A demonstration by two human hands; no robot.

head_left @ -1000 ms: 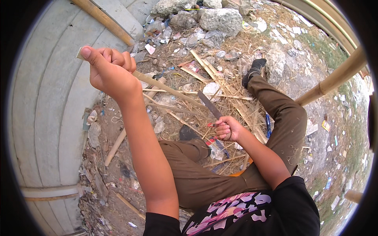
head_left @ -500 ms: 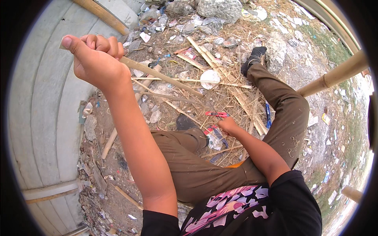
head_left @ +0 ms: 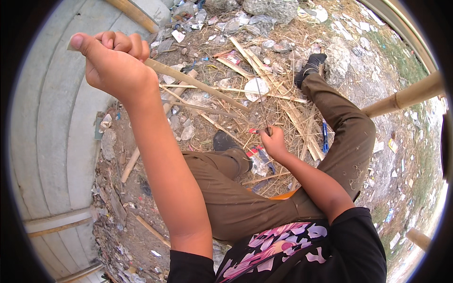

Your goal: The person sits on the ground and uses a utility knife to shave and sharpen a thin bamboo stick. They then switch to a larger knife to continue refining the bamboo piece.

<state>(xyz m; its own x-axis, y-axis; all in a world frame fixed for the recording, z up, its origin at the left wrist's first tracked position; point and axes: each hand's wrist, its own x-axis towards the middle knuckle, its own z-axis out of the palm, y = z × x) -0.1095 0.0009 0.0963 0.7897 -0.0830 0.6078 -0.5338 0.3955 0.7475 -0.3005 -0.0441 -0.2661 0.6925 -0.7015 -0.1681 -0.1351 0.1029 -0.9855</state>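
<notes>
Raised at the upper left, my left hand (head_left: 118, 66) is closed around one end of a long bamboo strip (head_left: 198, 86). The strip slopes down to the right, its far end above the littered ground. Low in the middle, my right hand (head_left: 273, 140) is wrapped round the dark handle of a knife (head_left: 264, 106). Its thin blade, seen almost edge-on, points up and away, just right of the strip's lower end and apart from it. A small red object (head_left: 253, 131) shows beside my right fist, partly hidden.
Split bamboo pieces (head_left: 295, 115) and shavings cover the ground between my legs, near a white round disc (head_left: 256, 89). A blue tool (head_left: 325, 137) lies by my right thigh. A grey plank wall (head_left: 52, 141) stands left; a bamboo pole (head_left: 401, 96) juts in at right. Rocks (head_left: 271, 9) lie at the back.
My right hand has turned the knife upright, so the blade now points away from me instead of slanting left near the strip's end. My left hand keeps its hold on the strip.
</notes>
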